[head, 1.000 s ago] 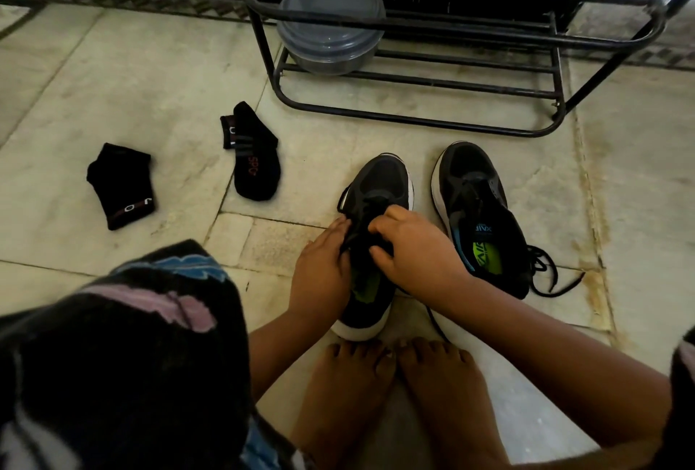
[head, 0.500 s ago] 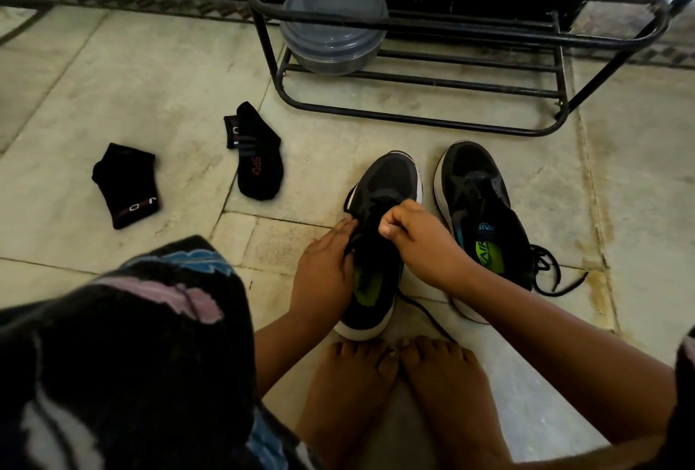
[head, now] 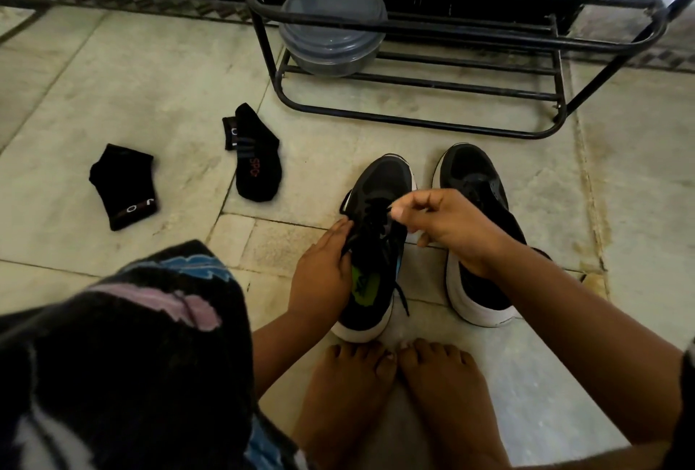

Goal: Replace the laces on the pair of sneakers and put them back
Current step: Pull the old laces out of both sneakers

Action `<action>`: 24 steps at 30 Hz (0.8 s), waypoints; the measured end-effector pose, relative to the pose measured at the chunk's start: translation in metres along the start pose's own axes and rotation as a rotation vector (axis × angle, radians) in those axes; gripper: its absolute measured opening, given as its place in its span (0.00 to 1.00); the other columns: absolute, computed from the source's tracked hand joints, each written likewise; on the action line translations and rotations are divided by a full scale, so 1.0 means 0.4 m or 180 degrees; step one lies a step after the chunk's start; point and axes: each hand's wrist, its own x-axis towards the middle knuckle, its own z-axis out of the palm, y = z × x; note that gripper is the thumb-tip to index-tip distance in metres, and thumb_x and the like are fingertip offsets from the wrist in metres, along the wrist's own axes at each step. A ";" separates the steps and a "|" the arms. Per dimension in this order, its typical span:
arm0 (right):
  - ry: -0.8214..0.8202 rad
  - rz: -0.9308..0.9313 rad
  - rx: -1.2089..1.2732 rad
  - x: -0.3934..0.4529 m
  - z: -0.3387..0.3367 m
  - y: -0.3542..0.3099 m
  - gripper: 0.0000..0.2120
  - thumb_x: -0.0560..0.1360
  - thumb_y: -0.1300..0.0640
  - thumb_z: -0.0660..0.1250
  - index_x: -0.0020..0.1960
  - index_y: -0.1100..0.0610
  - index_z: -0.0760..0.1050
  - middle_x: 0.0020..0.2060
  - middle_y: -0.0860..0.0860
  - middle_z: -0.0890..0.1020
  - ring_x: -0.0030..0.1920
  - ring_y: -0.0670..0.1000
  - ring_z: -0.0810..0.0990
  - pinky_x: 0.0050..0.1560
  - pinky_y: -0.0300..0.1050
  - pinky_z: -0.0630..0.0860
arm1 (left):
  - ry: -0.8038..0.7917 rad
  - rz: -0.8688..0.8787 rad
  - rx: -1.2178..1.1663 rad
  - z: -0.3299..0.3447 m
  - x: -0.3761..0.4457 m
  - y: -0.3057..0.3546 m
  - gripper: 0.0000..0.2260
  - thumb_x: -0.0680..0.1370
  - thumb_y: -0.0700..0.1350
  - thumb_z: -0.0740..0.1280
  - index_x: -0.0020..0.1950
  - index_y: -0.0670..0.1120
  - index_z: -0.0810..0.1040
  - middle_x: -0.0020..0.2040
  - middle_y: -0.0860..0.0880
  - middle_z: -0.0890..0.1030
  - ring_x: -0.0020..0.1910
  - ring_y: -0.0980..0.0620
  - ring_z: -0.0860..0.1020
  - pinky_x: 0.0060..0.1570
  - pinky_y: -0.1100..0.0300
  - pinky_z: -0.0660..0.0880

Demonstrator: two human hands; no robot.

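The left hand (head: 319, 274) gripped the left sneaker (head: 376, 244) at its collar; the right hand (head: 447, 225) pinched its lace (head: 380, 212), beside the right sneaker (head: 474, 183), near the rack (head: 413, 123).

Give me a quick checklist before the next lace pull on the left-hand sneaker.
1. Left hand steadies the left-hand sneaker at its side: ok.
2. Right hand pinches the black lace above the eyelets: ok.
3. Lace free of every eyelet: cannot tell; too dark.
4. Loose lace tail over the heel side, clear of the bare feet: ok.
5. Right-hand sneaker upright beside it: ok.
6. Replacement laces in sight: not ok.
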 end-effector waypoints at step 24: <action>0.0643 -0.0024 0.0097 -0.023 0.024 -0.016 0.11 0.77 0.68 0.62 0.40 0.58 0.78 0.32 0.54 0.80 0.27 0.48 0.76 0.30 0.39 0.77 | 0.0034 0.0001 -0.0071 0.003 -0.002 -0.003 0.21 0.78 0.41 0.55 0.72 0.44 0.68 0.71 0.47 0.70 0.69 0.49 0.70 0.67 0.60 0.63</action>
